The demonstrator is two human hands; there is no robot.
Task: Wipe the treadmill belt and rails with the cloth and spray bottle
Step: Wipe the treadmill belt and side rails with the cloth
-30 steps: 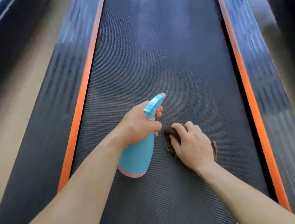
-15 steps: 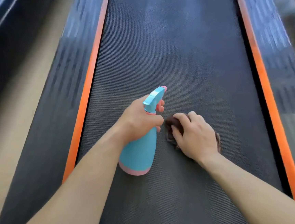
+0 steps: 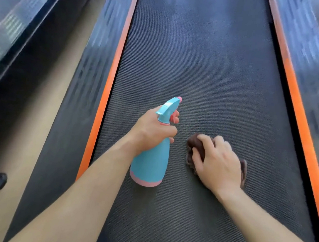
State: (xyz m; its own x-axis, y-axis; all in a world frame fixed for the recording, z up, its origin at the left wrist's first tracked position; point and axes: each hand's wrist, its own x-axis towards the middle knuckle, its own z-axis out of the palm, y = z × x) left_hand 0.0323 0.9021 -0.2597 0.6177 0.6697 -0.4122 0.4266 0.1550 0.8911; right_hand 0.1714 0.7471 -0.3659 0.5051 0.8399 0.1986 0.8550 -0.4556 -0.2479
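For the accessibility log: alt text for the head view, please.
A person's left hand grips a blue spray bottle while the right hand holds a bunched brown cloth down on a dark treadmill belt. Orange strips edge the belt on both sides.

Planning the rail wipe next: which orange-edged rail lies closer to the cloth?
The right rail: the brown cloth under the right hand lies nearer it; the left rail is beyond the spray bottle.

Before you, the dark woven treadmill belt [image 3: 206,82], between orange-edged side rails [image 3: 107,89], carries a crumpled brown cloth [image 3: 195,143].
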